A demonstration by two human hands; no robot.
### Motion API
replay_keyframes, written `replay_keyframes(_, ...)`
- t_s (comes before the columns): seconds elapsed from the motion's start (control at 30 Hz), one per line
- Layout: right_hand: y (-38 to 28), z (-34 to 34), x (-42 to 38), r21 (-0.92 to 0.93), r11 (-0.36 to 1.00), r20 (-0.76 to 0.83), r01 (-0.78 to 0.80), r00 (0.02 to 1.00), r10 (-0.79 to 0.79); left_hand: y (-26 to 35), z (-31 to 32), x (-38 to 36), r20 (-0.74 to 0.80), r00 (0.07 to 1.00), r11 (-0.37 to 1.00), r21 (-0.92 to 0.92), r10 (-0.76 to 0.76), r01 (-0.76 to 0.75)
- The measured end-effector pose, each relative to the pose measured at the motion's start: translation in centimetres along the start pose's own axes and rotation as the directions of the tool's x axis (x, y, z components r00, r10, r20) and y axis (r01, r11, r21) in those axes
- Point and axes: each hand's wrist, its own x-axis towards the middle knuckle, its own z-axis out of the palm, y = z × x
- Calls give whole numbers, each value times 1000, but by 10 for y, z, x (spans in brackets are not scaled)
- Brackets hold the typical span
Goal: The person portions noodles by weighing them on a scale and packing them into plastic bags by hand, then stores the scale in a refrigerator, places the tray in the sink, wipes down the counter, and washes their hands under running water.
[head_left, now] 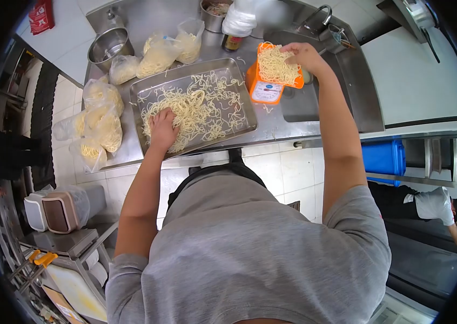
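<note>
A metal tray (249, 125) holds a loose spread of pale noodles (188, 110). My left hand (162, 129) is palm down at the tray's near left part, its fingers curled into the noodles; the fingertips are partly hidden. To the right, an orange kitchen scale (267, 93) with a round dial carries a heap of noodles (276, 66) in its orange pan (298, 82). My right hand (303, 56) is over the pan's right side, with thumb and fingers closed on some of those noodles.
Plastic bags of noodles (101, 119) stand left of the tray, others (158, 54) behind it. A steel pot (111, 47) and a dark bottle (232, 43) are at the back. The sink (304, 110) lies right of the scale. Another person (428, 205) is at the far right.
</note>
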Motion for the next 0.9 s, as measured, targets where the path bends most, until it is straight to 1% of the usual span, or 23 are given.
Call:
replay_keyframes(0.03, -1, -3, 0, -14, 1000, -14, 19, 1000, -19, 0, 0, -1, -6, 1000, 1000, 4, 3, -3)
replay_keyframes(0.1, -25, -13, -8, -44, 998, -46, 51, 998, -53, 1, 0, -1, -16, 1000, 1000, 10, 14, -14)
replay_keyframes(0.13, -27, -18, -7, -89, 994, -90, 71, 993, -79, 1, 0, -1, -13, 1000, 1000, 9, 12, -12)
replay_keyframes(0.23, -81, -21, -33, -295, 955, -225, 16, 970, -86, -3, 4, 1, -7, 1000, 1000, 9, 12, -12)
replay_keyframes(0.27, -87, -20, -35, -362, 931, -252, 40, 958, -139, -4, 4, 1, -6, 1000, 1000, 12, 10, -10)
replay_keyframes(0.37, -88, -13, -30, -373, 927, -324, 40, 930, -171, -4, 5, 2, -1, 1000, 1000, 14, 8, -8)
replay_keyframes(0.4, -88, -8, -32, -256, 965, -322, 51, 937, -135, -4, 4, 3, 0, 1000, 1000, 15, 6, -6)
replay_keyframes(0.5, -104, 21, -41, -80, 984, -261, 161, 949, -176, -2, 3, 3, 5, 1000, 1000, 29, 4, -5)
replay_keyframes(0.53, -110, 31, -44, -10, 994, -196, 111, 974, -110, -2, 2, 3, 12, 1000, 999, 32, 3, -3)
replay_keyframes(0.63, -106, 55, -35, -103, 977, -134, 188, 970, -201, -4, 2, 4, 24, 1000, 999, 33, -1, 0)
replay_keyframes(0.67, -104, 55, -31, -91, 976, -130, 197, 970, -208, -4, 2, 4, 25, 1000, 1000, 27, 2, -3)
replay_keyframes(0.7, -102, 51, -26, -67, 977, -159, 203, 964, -212, -4, 2, 4, 28, 1000, 1000, 18, 5, -5)
replay_keyframes(0.8, -102, 34, -15, 16, 976, -236, 217, 949, -207, 3, -13, 9, 139, 988, 998, -22, -62, 65)
replay_keyframes(0.87, -107, 26, -9, 94, 971, -267, 218, 945, -186, 18, -32, 14, 157, 981, 989, -79, -115, 129)
replay_keyframes(0.9, -110, 31, -11, 73, 973, -156, 219, 966, -206, 27, -38, 12, 173, 974, 981, -108, -143, 163)
